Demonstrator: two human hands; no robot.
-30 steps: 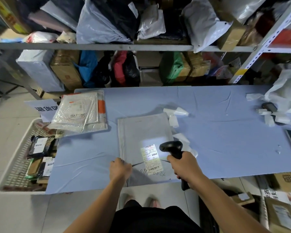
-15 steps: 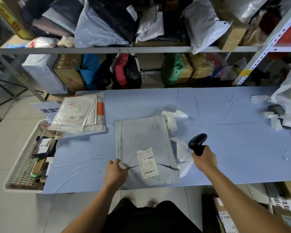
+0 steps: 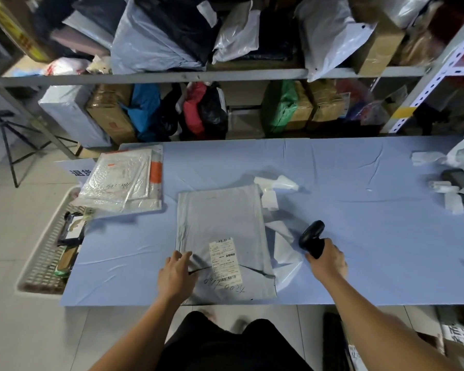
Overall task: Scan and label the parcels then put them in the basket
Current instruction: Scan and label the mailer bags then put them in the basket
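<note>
A flat grey parcel bag (image 3: 220,223) lies on the blue table (image 3: 359,236) in front of me, with a white shipping label (image 3: 224,258) and handwriting near its front end. My left hand (image 3: 176,277) rests on the bag's front left part, fingers loosely spread. To the right of the bag my right hand (image 3: 328,262) grips a black barcode scanner (image 3: 311,236), its head pointing up and away. A white slatted basket (image 3: 42,253) sits on the floor at the table's left end with several parcels in it.
A stack of clear bubble mailers (image 3: 123,180) lies at the table's left rear corner. White label backing scraps (image 3: 275,188) lie beside the bag, more scraps and a dark device (image 3: 456,178) at far right. Shelves (image 3: 225,73) packed with parcels stand behind. Cardboard boxes sit at lower right.
My right hand has swung the scanner from over the label to the right of the bag, and its light is off. My left hand has opened somewhat on the bag.
</note>
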